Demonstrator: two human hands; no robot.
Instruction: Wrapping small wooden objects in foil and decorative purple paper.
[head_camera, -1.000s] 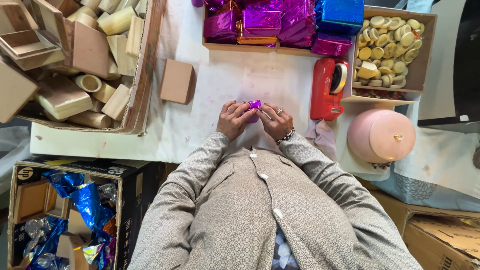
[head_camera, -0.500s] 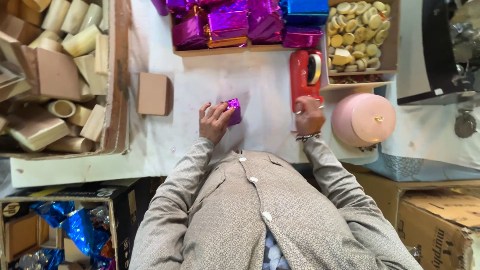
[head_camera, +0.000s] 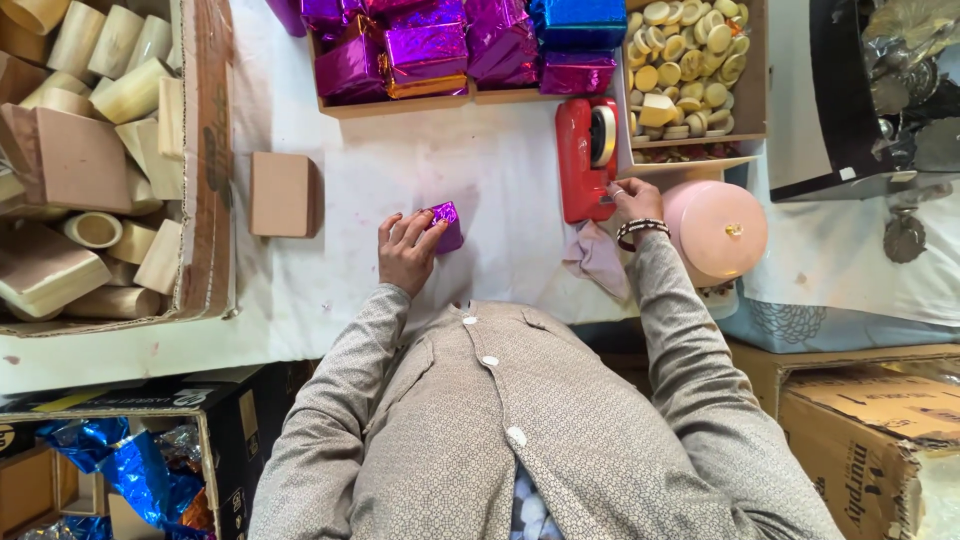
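My left hand (head_camera: 405, 250) holds a small box wrapped in shiny purple foil (head_camera: 446, 226) down on the white table (head_camera: 470, 180). My right hand (head_camera: 632, 202) rests against the base of a red tape dispenser (head_camera: 585, 158), fingers on its near right corner. A beaded bracelet circles that wrist. Whether the right hand pinches any tape is not clear.
A plain brown box (head_camera: 284, 194) lies left of my left hand. A tray of purple and blue wrapped boxes (head_camera: 440, 50) sits at the back. Round yellowish pieces fill a carton (head_camera: 690, 60). A pink round lidded container (head_camera: 716, 228) stands right. Cardboard tubes fill a carton (head_camera: 100, 150) left.
My right hand left the purple box and moved right to the tape dispenser. My left hand stayed on the purple box, which now lies on the table.
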